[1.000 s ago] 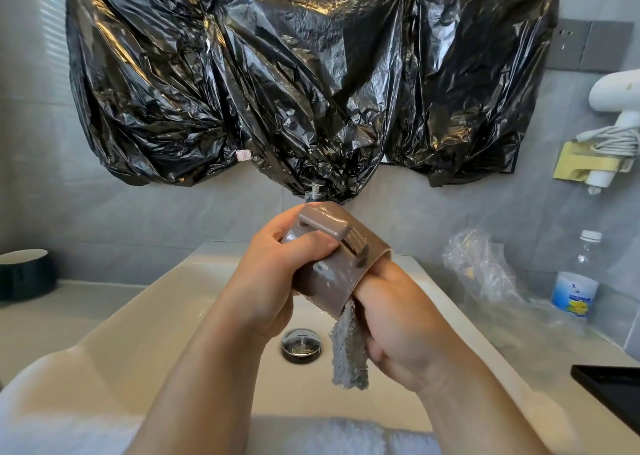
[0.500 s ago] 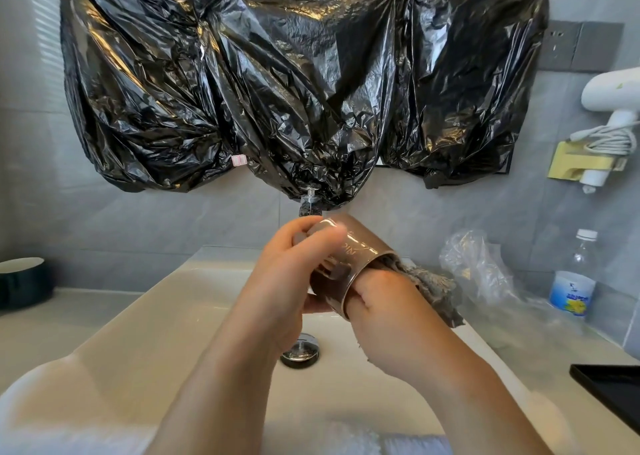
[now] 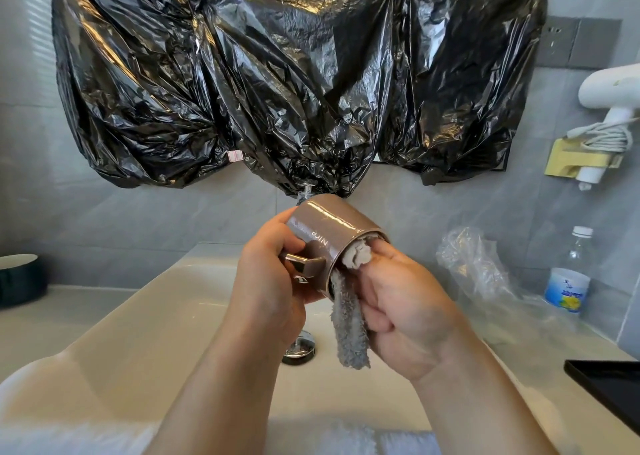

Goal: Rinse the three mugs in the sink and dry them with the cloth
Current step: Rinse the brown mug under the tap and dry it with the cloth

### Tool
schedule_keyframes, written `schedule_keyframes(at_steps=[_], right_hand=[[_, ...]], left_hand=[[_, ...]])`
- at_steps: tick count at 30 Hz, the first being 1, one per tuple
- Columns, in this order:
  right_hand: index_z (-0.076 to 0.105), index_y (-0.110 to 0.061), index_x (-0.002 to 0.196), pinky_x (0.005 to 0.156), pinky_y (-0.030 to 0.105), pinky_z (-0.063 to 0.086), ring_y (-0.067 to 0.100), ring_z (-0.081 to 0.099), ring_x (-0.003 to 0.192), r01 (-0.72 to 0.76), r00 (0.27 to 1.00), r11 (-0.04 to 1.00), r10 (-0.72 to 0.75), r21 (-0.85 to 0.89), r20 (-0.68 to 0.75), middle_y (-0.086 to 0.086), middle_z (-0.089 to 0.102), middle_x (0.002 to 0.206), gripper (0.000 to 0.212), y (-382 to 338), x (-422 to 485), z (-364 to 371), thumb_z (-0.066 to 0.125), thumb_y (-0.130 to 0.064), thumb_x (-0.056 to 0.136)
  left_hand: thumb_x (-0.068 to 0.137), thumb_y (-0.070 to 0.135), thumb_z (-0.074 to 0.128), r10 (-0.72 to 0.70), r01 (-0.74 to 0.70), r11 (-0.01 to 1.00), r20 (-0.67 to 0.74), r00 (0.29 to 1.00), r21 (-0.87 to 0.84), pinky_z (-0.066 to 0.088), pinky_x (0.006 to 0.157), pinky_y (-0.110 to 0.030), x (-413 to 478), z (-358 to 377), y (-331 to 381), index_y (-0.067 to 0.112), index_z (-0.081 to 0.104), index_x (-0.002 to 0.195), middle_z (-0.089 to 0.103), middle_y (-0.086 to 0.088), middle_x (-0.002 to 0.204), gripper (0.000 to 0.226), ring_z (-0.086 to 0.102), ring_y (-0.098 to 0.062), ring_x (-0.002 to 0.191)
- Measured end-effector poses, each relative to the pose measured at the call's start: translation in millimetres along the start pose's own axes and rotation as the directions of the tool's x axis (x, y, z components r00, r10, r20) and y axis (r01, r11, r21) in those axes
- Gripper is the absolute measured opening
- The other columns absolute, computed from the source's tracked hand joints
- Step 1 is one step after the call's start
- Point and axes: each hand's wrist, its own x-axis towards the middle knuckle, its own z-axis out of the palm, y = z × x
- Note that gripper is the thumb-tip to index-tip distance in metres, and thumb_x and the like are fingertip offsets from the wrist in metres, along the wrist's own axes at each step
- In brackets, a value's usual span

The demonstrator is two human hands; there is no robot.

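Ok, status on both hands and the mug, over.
Left hand grips brown mug on its side, over sink. Right hand holds grey cloth, stuffed into mug mouth. Nothing in the way.

White lettering "Nic" on brown mug [image 3: 337, 224]; rest unclear.

Counter [image 3: 52, 319]: pale, with the sink [image 3: 173, 316] set in its middle.
Left side: dark round container [image 3: 20, 279].
Right side: crumpled clear bag [image 3: 474, 264], upright bottle [image 3: 568, 278], black tray [image 3: 609, 389].
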Motion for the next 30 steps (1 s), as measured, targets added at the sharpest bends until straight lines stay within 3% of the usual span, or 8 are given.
schedule_keyframes(at_steps=[3,8,12,15,18,22,26,30], right_hand=[[0.073,-0.027,0.101,0.028,0.016,0.024,0.005,0.034,0.038,-0.002,0.999,1.0,0.002,0.0,0.053,0.003,0.06,0.074,0.035,7,3,3,0.041,-0.013,0.104],[0.064,-0.045,0.092,0.049,0.027,0.048,0.017,0.063,0.053,0.045,0.995,0.63,-0.096,-0.775,-0.021,-0.003,0.065,0.06,0.034,10,3,-7,0.041,-0.023,0.103],[0.063,-0.031,0.087,0.051,0.032,0.047,0.023,0.063,0.052,0.041,0.995,0.578,-0.094,-0.815,-0.017,0.008,0.065,0.056,0.03,13,4,-10,0.04,-0.018,0.1],[0.068,-0.021,0.088,0.048,0.025,0.04,0.012,0.056,0.043,0.026,0.997,0.757,-0.065,-0.653,-0.035,0.001,0.062,0.052,0.03,16,4,-7,0.042,-0.014,0.101],[0.072,-0.019,0.1,0.037,0.016,0.038,0.003,0.052,0.041,-0.023,0.999,0.993,0.026,-0.113,0.026,-0.004,0.064,0.061,0.029,11,4,-5,0.044,-0.009,0.102],[0.072,-0.005,0.11,0.03,0.012,0.03,0.002,0.035,0.031,-0.15,0.982,0.931,0.102,0.334,0.159,0.011,0.063,0.076,0.034,5,6,-15,0.045,-0.02,0.095],[0.066,-0.005,0.103,0.03,0.013,0.032,0.004,0.039,0.029,-0.004,0.999,0.973,0.016,-0.231,0.048,0.015,0.055,0.069,0.022,-4,-3,-12,0.044,-0.009,0.104],[0.067,-0.042,0.086,0.042,0.004,0.037,-0.008,0.058,0.05,0.114,0.993,0.572,-0.04,-0.812,0.111,-0.025,0.063,0.056,0.031,-14,-17,-2,0.05,-0.021,0.099]], left_hand=[[0.051,0.016,0.043,0.022,-0.023,0.999,-0.047,0.999,-0.025,0.04,0.039,-0.019,-1,1,0,0.015,0.072,0.088,0.056,0.003,0.052,0.047,0.045,-0.011,0.037],[0.048,0.016,0.041,-0.002,0.004,0.997,-0.023,1.0,0.083,0.043,0.039,-0.022,-3,3,-2,0.021,0.069,0.065,0.053,0.004,0.05,0.033,0.046,-0.012,0.038],[0.05,0.016,0.043,0.014,-0.009,0.991,-0.033,0.999,0.136,0.046,0.041,-0.025,-1,-1,-3,0.016,0.07,0.081,0.057,0.001,0.055,0.041,0.052,-0.014,0.043],[0.051,0.016,0.043,0.049,-0.048,0.991,-0.006,0.999,0.127,0.045,0.042,-0.022,-2,-1,-4,0.017,0.071,0.083,0.059,0.002,0.056,0.043,0.053,-0.013,0.045],[0.049,0.014,0.041,0.082,-0.085,0.994,0.032,0.996,0.072,0.041,0.04,-0.019,-3,3,-5,0.019,0.072,0.081,0.057,0.004,0.056,0.044,0.049,-0.011,0.043],[0.051,0.014,0.044,0.111,-0.114,0.991,0.058,0.992,0.063,0.044,0.044,-0.021,-3,8,-6,0.02,0.071,0.089,0.061,0.003,0.064,0.047,0.054,-0.013,0.052],[0.062,0.028,0.062,0.001,-0.026,0.975,0.11,0.994,0.221,0.047,0.041,-0.028,2,-7,4,0.012,0.06,0.092,0.059,-0.002,0.064,0.034,0.058,-0.016,0.056],[0.048,0.054,0.078,-0.19,0.13,0.95,0.194,0.963,0.285,0.051,0.045,-0.027,2,-20,12,0.015,0.071,0.09,0.068,-0.004,0.07,0.058,0.066,-0.017,0.057]])
